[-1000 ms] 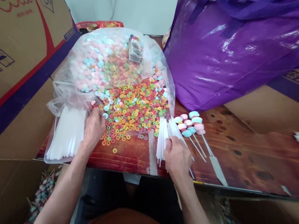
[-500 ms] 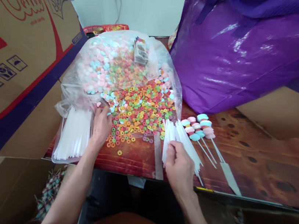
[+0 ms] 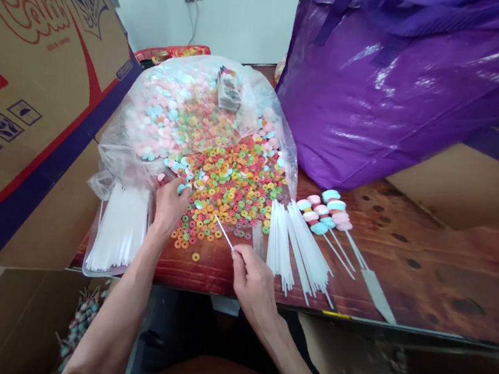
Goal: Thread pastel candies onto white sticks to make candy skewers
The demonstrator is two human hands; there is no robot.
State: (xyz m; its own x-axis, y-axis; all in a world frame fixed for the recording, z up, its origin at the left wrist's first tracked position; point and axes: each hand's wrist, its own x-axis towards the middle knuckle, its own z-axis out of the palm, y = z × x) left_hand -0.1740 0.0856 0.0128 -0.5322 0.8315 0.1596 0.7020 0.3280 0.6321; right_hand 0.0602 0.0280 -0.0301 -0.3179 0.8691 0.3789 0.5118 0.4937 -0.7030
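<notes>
**Stick in one hand, sweet in the other, at the near edge of the table**

The right hand [image 3: 255, 280] sits at the near edge of the table [image 3: 428, 268], thumb and fingers pinched together on the lower end of a single white stick [image 3: 223, 233]. The stick slants up and to the left, and its tip lies over the near fringe of the ring sweets [image 3: 231, 184].

The left hand [image 3: 171, 204] rests on the near-left side of that heap, its fingertips closed around a pale blue sweet [image 3: 181, 188].

The ring sweets spill from the mouth of a clear plastic bag [image 3: 187, 104], which lies toward the far-left corner.

Just left of the left hand, a packet of white sticks [image 3: 120, 228] lies along the left edge. Right of the right hand, loose sticks [image 3: 297, 246] fan out toward the near edge. Beside them lie finished skewers [image 3: 330, 211] stacked with pink and blue sweets.

A purple bag [image 3: 406, 91] fills the far-right side, and a cardboard box [image 3: 28, 75] stands off the left edge.
</notes>
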